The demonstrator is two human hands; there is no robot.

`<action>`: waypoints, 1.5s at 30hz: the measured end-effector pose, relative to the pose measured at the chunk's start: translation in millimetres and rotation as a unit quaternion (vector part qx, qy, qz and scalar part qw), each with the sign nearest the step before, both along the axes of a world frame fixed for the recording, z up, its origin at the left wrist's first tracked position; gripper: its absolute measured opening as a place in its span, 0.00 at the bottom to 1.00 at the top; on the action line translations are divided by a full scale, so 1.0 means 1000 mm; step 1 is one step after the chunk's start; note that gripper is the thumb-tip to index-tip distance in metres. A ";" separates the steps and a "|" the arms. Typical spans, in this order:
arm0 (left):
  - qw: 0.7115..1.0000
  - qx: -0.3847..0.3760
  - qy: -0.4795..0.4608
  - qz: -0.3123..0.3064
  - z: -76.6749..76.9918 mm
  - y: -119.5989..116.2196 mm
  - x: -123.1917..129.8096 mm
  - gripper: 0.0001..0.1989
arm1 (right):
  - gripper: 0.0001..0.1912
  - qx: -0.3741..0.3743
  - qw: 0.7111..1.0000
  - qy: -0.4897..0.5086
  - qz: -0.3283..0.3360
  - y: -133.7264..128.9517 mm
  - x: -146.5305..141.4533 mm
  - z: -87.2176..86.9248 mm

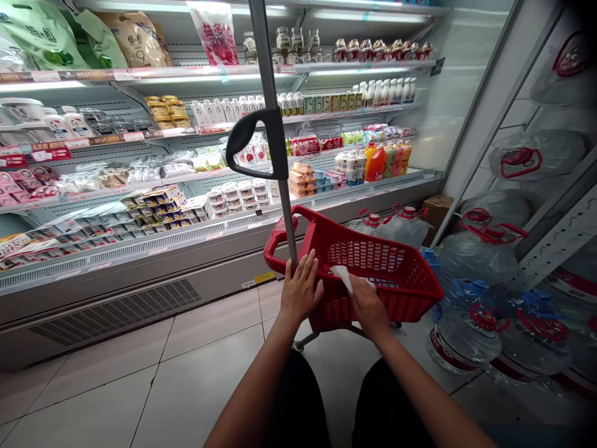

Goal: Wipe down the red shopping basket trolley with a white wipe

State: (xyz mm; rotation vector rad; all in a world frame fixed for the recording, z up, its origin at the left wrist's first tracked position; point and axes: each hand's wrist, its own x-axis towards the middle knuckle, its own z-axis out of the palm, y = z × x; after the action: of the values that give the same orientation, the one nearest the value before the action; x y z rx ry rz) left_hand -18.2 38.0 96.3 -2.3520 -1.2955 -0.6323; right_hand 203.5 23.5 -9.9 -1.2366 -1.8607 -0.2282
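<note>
A red plastic shopping basket [392, 255] on wheels stands in front of me, with a grey pole [268, 62] and a black handle [278, 146] rising from its left end. My left hand [300, 289] rests on the basket's near left rim beside the pole's foot, its fingers stretched out and nothing held. At the near rim, right of it, my right hand [368, 305] presses a white cloth [344, 277] against the basket, its fingers closed over it. Part of the cloth is hidden under the hand. Inside the basket no goods show.
An open refrigerated shelf [224, 239] with dairy goods and drinks runs behind the basket. Large water bottles [464, 336] stand on the floor at the right, close to the basket, and more fill the rack there. A cardboard box [436, 211] sits behind. Pale tiles [205, 373] cover the floor.
</note>
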 end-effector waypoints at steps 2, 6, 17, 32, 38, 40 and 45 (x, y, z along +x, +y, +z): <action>1.000 0.007 0.002 0.008 -0.005 0.001 0.000 0.27 | 0.31 -0.006 0.999 -0.015 -0.045 -0.012 0.044 -0.018; 1.000 0.006 0.005 0.020 -0.015 -0.002 0.010 0.29 | 0.29 -0.023 0.992 -0.011 -0.122 -0.026 0.097 -0.040; 0.999 -0.020 0.025 0.011 -0.024 -0.009 0.034 0.34 | 0.32 -0.001 1.000 0.018 0.016 0.013 -0.057 0.013; 0.999 -0.027 -0.028 0.038 -0.024 0.002 0.010 0.30 | 0.30 -0.029 0.980 -0.016 -0.196 -0.046 0.140 -0.061; 0.999 -0.039 0.003 0.007 -0.042 -0.001 0.030 0.34 | 0.27 -0.012 0.995 -0.020 -0.093 -0.011 0.044 -0.030; 0.999 -0.035 0.011 0.003 -0.047 -0.003 0.034 0.35 | 0.27 -0.013 0.998 -0.025 -0.056 0.000 0.004 -0.018; 0.999 -0.027 0.026 -0.010 -0.046 0.001 0.024 0.37 | 0.27 -0.023 0.998 -0.046 -0.029 0.003 -0.003 -0.013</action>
State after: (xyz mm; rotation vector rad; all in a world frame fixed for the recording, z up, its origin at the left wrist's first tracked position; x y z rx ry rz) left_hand 5.4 39.4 50.4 -2.4114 -1.2845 -0.5451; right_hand 200.2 27.0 -22.8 -1.3325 -1.9205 -0.2793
